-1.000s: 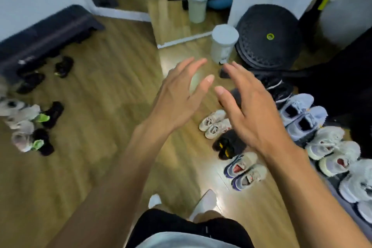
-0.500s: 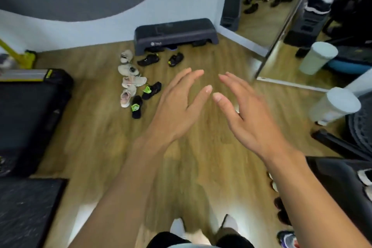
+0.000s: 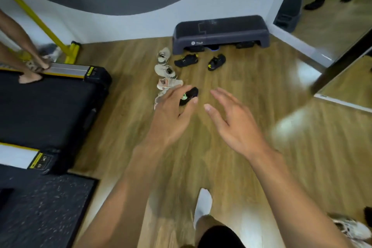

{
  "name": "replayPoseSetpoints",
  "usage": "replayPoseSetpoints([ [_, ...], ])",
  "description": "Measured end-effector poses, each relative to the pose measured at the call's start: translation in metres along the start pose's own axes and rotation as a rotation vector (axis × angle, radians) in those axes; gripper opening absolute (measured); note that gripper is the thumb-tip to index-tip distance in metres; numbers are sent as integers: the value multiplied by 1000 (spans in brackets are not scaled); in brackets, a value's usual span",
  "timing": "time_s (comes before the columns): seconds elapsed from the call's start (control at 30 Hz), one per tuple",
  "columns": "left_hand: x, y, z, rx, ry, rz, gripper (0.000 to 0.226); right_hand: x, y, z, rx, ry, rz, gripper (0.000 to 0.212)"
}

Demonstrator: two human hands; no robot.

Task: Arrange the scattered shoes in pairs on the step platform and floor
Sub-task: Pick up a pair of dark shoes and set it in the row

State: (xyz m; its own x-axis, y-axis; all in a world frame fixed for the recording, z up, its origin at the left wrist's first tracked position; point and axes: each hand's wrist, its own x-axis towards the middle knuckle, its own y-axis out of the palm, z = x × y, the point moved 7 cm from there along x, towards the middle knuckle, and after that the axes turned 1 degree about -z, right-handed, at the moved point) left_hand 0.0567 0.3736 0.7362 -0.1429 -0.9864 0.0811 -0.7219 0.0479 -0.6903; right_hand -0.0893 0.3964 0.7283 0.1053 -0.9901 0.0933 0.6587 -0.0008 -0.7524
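Observation:
A dark step platform point(image 3: 220, 32) stands against the far wall. In front of it lie two black shoes with yellow marks point(image 3: 186, 60) point(image 3: 216, 62). To their left several beige and pink shoes point(image 3: 165, 70) lie scattered in a line. A black shoe with a green tag point(image 3: 191, 94) shows just past my left hand point(image 3: 173, 115), which is held out with fingers straight and holds nothing. My right hand point(image 3: 233, 125) reaches forward beside it, fingers spread, empty. Both hands hover above the wooden floor, apart from the shoes.
A black treadmill point(image 3: 50, 110) with yellow trim fills the left side, and another person's bare legs point(image 3: 22, 56) stand on it. A dark rubber mat point(image 3: 44, 211) lies at lower left. A wall mirror point(image 3: 338, 6) stands at right. A white shoe point(image 3: 350, 227) lies at lower right.
My view has swung from the paired shoes at the right toward the step platform, and I have come closer to the scattered shoes. Both hands stay outstretched and empty.

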Motion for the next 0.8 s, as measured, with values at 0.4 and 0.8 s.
replayPoseSetpoints([
  [0.4,198,31,137,37,-145,61,38,206,104,-83,83,188,126,49],
  [0.8,371,246,433,90,-324,187,37,361,381,-312,385,657,245,43],
])
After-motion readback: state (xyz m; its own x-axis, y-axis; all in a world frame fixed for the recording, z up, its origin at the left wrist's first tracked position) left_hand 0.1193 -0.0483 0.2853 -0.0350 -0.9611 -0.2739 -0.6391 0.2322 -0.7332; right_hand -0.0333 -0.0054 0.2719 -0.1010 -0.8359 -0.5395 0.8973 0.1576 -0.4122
